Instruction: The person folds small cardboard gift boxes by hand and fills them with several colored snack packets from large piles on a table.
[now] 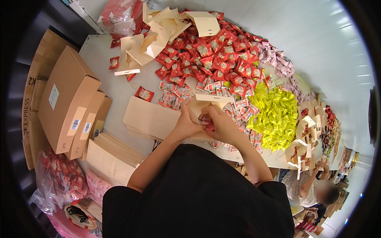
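In front of my chest stands an open cream cardboard box (195, 106), its slotted flap (215, 98) raised on the far side. My left hand (188, 122) grips the box's left side, with the thumb reaching across towards the right fingers. Bent over the box opening, my right hand (222, 122) pinches a small red-and-white wrapped packet (206, 122). My fingers hide part of the packet and most of the inside of the box. Flat cream cardboard blanks (151, 117) lie stacked beside my left hand. Loose red-and-white packets (241, 104) surround the box's far and right sides.
Beyond the box spreads a heap of red packets (205, 53), with yellow packets (275, 119) and pink packets (275, 59) rightward. Folded boxes (148, 44) rest at the heap's left. Brown cartons (68, 98) stand left. A person (303, 186) handles filled boxes (306, 136) at right.
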`<state>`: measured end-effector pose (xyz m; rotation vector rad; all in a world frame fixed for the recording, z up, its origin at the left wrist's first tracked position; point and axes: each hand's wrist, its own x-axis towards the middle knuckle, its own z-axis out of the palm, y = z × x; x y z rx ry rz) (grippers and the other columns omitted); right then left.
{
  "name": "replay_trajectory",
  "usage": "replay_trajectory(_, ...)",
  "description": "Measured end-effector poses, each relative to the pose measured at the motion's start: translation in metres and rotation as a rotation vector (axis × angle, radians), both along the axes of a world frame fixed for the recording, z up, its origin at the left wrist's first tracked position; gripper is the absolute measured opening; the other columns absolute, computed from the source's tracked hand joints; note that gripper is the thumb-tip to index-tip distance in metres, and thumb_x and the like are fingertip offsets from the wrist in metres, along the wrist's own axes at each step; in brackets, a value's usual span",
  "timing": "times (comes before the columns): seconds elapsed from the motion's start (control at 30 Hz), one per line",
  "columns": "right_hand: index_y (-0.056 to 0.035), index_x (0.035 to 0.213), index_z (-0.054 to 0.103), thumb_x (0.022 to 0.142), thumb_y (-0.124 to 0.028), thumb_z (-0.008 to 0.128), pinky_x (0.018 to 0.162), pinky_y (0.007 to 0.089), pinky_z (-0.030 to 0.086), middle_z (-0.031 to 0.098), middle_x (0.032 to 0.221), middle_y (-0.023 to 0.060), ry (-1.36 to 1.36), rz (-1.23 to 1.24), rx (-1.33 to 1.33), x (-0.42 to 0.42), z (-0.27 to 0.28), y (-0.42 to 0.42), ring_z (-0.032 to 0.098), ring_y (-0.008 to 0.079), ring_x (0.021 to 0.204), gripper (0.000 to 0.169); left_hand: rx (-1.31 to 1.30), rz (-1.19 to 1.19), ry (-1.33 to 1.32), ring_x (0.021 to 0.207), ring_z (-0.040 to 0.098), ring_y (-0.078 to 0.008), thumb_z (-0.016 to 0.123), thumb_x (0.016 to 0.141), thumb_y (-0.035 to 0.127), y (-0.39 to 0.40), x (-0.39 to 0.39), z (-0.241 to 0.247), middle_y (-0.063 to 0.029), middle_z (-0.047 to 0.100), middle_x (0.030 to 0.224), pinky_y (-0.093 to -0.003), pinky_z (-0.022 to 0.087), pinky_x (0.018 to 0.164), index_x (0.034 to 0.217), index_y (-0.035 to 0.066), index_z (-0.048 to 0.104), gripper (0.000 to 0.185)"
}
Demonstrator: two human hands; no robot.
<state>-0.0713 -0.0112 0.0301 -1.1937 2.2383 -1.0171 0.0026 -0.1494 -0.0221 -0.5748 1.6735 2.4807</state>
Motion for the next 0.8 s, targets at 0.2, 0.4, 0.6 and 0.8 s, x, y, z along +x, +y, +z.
replay_trajectory(0.2, -0.0051, 0.107, 0.044, 0.063, -0.007, 0.074, 0.068, 0.0286, 0.047, 0.051, 0.102, 0.0109, -0.543, -0.314, -0.281, -0.01, 0.007, 0.003, 0.058, 0.0209, 0.082, 0.053, 0.061, -0.015, 0.033, 0.111, 0.045, -0.0234, 0.074, 0.061, 0.004, -0.002, -0.002, -0.004, -0.0154, 0.037, 0.12, -0.0339, 0.046, 0.087, 0.126, 0.006, 0.009, 0.092)
replay_trajectory(0.4, -0.0014, 0.106, 0.047, 0.064, -0.003, 0.068, 0.082, 0.0362, 0.043, 0.049, 0.105, 0.0149, 0.141, -0.161, -0.25, -0.008, 0.006, 0.0, 0.052, 0.0331, 0.097, 0.048, 0.039, -0.034, -0.005, 0.112, 0.043, -0.0219, 0.066, 0.063, -0.006, -0.003, -0.003, 0.009, -0.0131, 0.032, 0.124, -0.0338, 0.047, 0.086, 0.13, 0.008, 0.005, 0.091)
replay_trajectory(0.6, -0.003, 0.085, 0.059, 0.067, -0.003, 0.06, 0.084, 0.0373, 0.042, 0.058, 0.099, 0.0085, 0.478, -0.034, -0.067, -0.006, -0.013, 0.017, 0.049, 0.0258, 0.107, 0.018, -0.032, -0.026, 0.026, 0.114, 0.042, -0.0217, 0.065, 0.062, -0.007, -0.002, 0.001, -0.001, -0.0139, 0.033, 0.125, -0.0319, 0.047, 0.085, 0.131, 0.007, 0.006, 0.092)
replay_trajectory(0.8, -0.009, 0.084, 0.061, 0.068, -0.012, 0.057, 0.087, 0.0393, 0.036, 0.059, 0.098, 0.0003, 0.636, -0.081, 0.032, 0.004, -0.011, 0.027, 0.05, 0.0203, 0.103, 0.016, -0.06, -0.1, 0.021, 0.111, 0.044, -0.0199, 0.065, 0.062, -0.007, 0.01, 0.006, 0.016, -0.013, 0.035, 0.123, -0.0306, 0.046, 0.085, 0.13, 0.007, 0.011, 0.088)
